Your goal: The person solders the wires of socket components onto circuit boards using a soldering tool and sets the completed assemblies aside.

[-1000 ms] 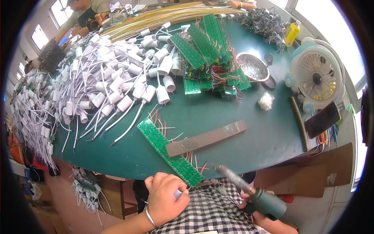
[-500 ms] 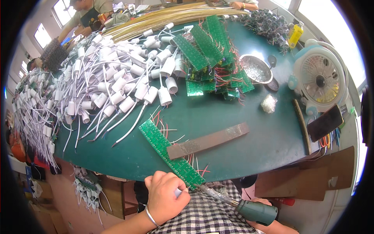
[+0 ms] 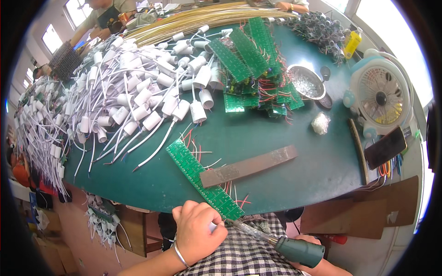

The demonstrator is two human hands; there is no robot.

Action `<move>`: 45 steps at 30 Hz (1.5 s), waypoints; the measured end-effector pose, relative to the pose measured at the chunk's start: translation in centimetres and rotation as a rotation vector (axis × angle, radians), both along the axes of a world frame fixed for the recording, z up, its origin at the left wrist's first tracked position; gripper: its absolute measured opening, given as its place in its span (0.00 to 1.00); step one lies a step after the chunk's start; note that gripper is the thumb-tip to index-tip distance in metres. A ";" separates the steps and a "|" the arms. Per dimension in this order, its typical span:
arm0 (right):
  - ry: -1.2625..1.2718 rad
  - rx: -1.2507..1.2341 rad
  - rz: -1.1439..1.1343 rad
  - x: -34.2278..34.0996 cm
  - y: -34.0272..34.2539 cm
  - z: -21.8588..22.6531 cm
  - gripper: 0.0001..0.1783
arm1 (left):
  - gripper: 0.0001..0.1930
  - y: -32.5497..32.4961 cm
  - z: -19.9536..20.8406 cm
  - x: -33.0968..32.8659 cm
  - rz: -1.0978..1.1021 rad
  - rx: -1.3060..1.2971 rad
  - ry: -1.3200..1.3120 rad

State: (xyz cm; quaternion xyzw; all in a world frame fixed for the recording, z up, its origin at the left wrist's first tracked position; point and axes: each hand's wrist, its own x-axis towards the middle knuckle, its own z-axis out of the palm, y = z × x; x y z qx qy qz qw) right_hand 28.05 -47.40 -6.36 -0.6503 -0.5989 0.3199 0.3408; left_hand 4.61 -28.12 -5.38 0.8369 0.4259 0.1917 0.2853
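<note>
My left hand [image 3: 197, 230] is closed just off the table's front edge, with a small white piece [image 3: 212, 227] between thumb and fingers, mostly hidden. In my right hand [image 3: 307, 239] is a soldering iron [image 3: 300, 251] with a thick dark green handle. Its metal tip points left, close to my left fingertips and the near corner of a green circuit board strip [image 3: 189, 168]; whether it touches is too small to tell. Red and white wires stick out along the strip. Across the strip lies a brown metal bar [image 3: 248, 165].
White lamp holders with cords [image 3: 138, 99] pile up on the left. Behind the bar is a stack of green circuit boards [image 3: 244, 55]. Right of it are a metal bowl [image 3: 305, 82], a clear lump [image 3: 320, 123], a fan [image 3: 381, 96] and a phone [image 3: 386, 147]. Other people work at the far side.
The soldering iron's handle has shifted slightly left and down, its tip staying by the board's near corner. My left hand keeps its closed grip. The whole view has moved a little.
</note>
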 end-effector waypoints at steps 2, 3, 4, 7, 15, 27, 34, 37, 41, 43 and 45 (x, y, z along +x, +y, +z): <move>-0.110 0.073 0.055 0.2 -0.1 -0.1 0.17 | 0.06 -0.1 0.0 0.0 0.003 0.002 -0.002; -0.218 0.146 0.110 0.4 -0.2 -0.1 0.18 | 0.06 -0.1 0.0 0.0 0.007 0.003 0.000; -0.217 0.145 0.113 0.5 -0.2 0.0 0.18 | 0.06 -0.1 0.0 0.0 0.012 0.003 0.001; -0.297 0.041 0.169 0.7 -0.1 0.5 0.18 | 0.06 -0.1 -0.1 0.1 0.017 0.020 0.008; 0.033 0.190 -0.045 0.1 -0.5 -1.6 0.26 | 0.06 -0.1 -0.1 0.2 0.021 0.026 -0.003; 0.037 0.202 -0.036 -0.5 0.8 -0.2 0.18 | 0.06 -0.1 -0.5 0.0 0.017 0.020 -0.004; 0.023 0.185 -0.053 -0.8 1.2 -0.1 0.14 | 0.06 0.0 -0.2 0.2 0.023 0.008 -0.014; 0.016 0.205 -0.051 -0.8 1.3 0.0 0.14 | 0.07 0.1 -0.1 0.2 0.019 0.011 -0.004; -0.018 0.140 -0.007 -0.5 1.5 0.9 0.15 | 0.07 0.2 -0.1 0.2 0.015 0.020 -0.005; 0.009 0.120 0.001 -0.4 1.4 1.0 0.15 | 0.07 0.4 -0.1 0.2 0.006 0.009 -0.012; -0.074 0.106 -0.044 -0.2 0.8 0.6 0.19 | 0.06 0.5 -0.1 0.2 0.002 0.011 -0.014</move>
